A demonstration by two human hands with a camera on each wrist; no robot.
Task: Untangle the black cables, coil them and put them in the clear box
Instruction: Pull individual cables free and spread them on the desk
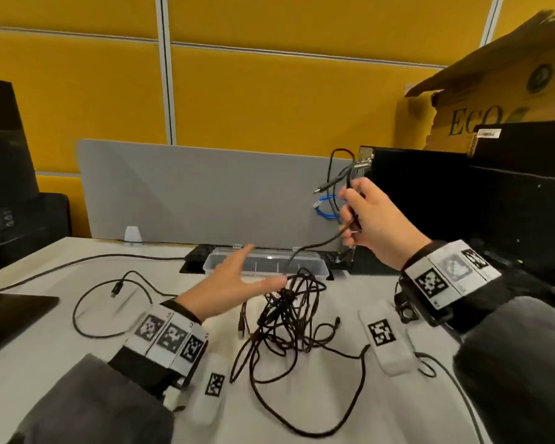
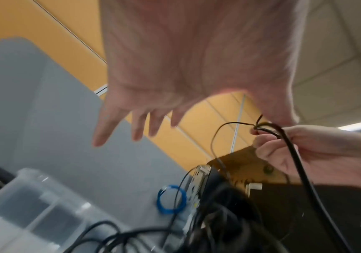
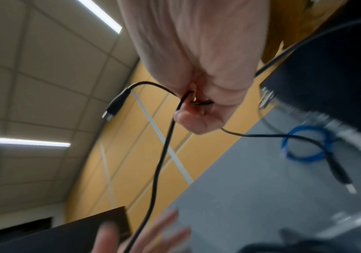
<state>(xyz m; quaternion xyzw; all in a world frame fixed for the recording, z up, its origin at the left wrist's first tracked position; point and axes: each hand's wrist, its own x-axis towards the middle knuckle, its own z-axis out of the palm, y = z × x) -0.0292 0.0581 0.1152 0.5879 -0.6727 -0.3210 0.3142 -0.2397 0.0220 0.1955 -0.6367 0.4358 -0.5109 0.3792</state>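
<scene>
A: Right hand (image 1: 370, 219) is up above the desk, fingers curled round a black cable (image 1: 321, 243), its USB plug (image 3: 115, 107) sticking out past the knuckles.

B: And from that fist the cable drops down toward the left, straight into the tangle of black cables (image 1: 289, 315) lying on the white table (image 1: 77, 363).

A: Left hand (image 1: 234, 283) now: flat, fingers straight and spread, holding nothing. Its fingertips (image 1: 277, 282) are right at the top of the tangle; whether they touch it, I cannot tell.

B: The left wrist view backs that up, a spread palm with gaps between the fingers.

A: The clear box (image 1: 266, 262) sits at the far edge of the table, just behind the tangle, lid off, dividers showing. Whether any cable is in it, I cannot tell.

B: One more black cable (image 1: 109, 302) lies apart to the left in a loose loop, plug end on the table.

A: Behind the box, a grey divider panel (image 1: 205, 193) with a small blue cable coil (image 1: 326, 206) in front of it, near the right hand.

B: A black computer case (image 1: 430, 193) stands to the right, with a cardboard box (image 1: 494, 91) behind it.

A: Both wrists wear white bands with black square markers (image 1: 430, 282).
</scene>
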